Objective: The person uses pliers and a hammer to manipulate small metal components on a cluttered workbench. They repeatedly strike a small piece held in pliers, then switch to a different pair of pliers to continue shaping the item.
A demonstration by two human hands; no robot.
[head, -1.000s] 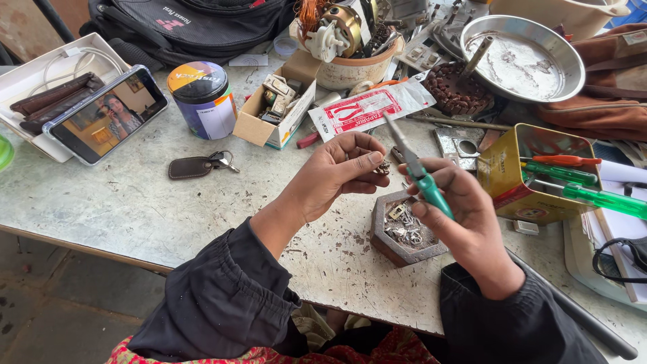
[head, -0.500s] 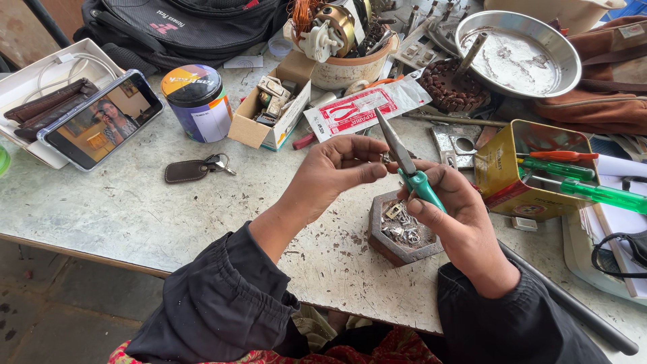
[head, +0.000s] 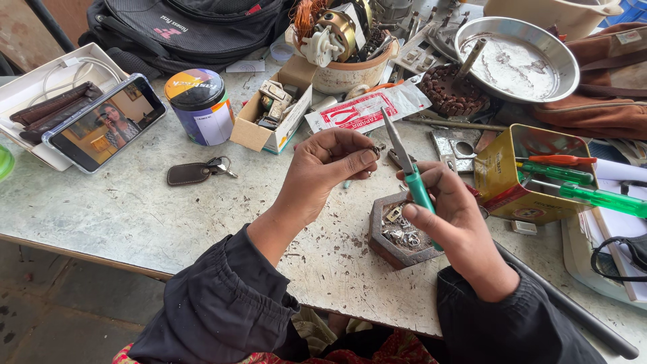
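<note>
Nearest the near edge of the surface [head: 101,222]: dark sleeves, both hands raised just above it. Right hand [head: 453,219] closed around the green grip of a pair of pliers [head: 407,168], long metal nose pointing up and away toward the left hand. Left hand [head: 323,168] closed, thumb and forefinger pinching a small metal part [head: 375,151], too small to identify, held right beside the plier tips; touching or not, cannot tell. Directly under the right hand, a hexagonal wooden dish [head: 385,241] with small metal bits inside, resting on the worn, paint-flecked top. To the right, along that edge, a dark rod [head: 573,310] lying slantwise. Toward the left side, a brown key fob with keys [head: 195,172], and beyond it a phone [head: 108,125] with a lit screen, propped against a white tray [head: 27,87] at the left edge. Mid-depth: a round tin with a dark lid [head: 200,106], an open cardboard box [head: 263,128] of small parts, a red-and-white packet [head: 367,108]. Right of the hands, a yellow tin [head: 515,195] holding green- and orange-handled screwdrivers [head: 586,195]. Farther back, a beige bowl [head: 350,71] heaped with motor parts and copper winding, a steel dish [head: 559,61], and a black backpack [head: 195,30] along the far edge.
</note>
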